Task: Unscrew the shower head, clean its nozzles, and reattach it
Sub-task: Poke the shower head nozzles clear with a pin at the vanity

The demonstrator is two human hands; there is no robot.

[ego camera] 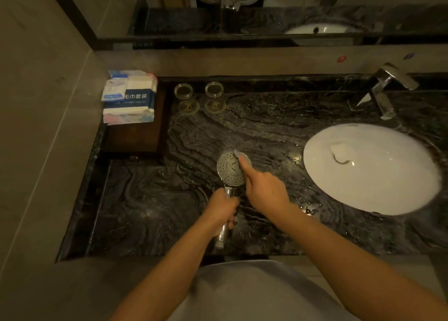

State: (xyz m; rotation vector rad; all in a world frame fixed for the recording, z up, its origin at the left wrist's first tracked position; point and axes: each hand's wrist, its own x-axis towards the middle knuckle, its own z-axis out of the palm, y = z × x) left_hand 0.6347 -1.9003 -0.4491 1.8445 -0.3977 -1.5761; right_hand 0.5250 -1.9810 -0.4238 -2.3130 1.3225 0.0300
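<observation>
our left hand [223,208] grips the shower head [230,169] handle face-up over the tabletop [145,199], so our right hand [263,187] can press a small brush [238,153] into the nozzles.

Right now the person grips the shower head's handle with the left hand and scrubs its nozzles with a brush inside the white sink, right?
Not inside the sink. The head view shows the shower head over the dark marble counter, left of the white sink. The left hand does grip the handle, and the right hand scrubs with the brush.
</observation>
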